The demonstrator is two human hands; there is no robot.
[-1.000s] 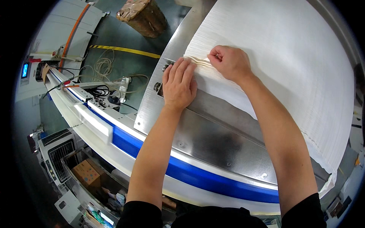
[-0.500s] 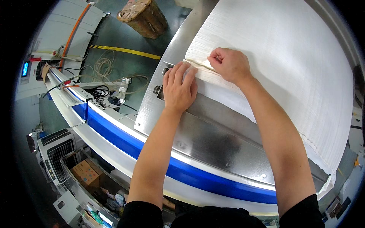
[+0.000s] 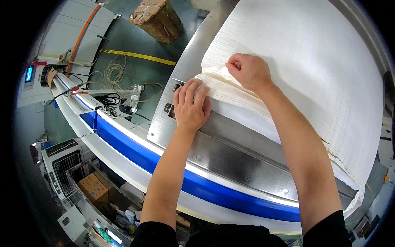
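A thick stack of white cloth point(image 3: 304, 66) in many thin layers lies on a metal table. At its near left corner, my left hand point(image 3: 191, 105) has its fingers bent over the edge of the upper layers, with the thumb tucked alongside. My right hand point(image 3: 249, 72) is closed in a pinch on top of the stack, its fingertips at a cloth fold just right of that corner. Between the hands a creased gap separates the layers, and a cream strip of cloth point(image 3: 234, 92) hangs toward me. The undersides of the left fingers are hidden.
The metal table point(image 3: 230, 158) has a blue-and-white front edge point(image 3: 193, 185). Two dark knobs point(image 3: 167, 108) sit by my left hand. Cables point(image 3: 113, 74) lie on the floor at left, near a brown bin point(image 3: 158, 22). A cardboard box point(image 3: 94, 187) stands in a cart at lower left.
My left hand has moved slightly toward me and left, drawing the layers' edge along. The creased gap between the layers is wider. My right hand has hardly moved.
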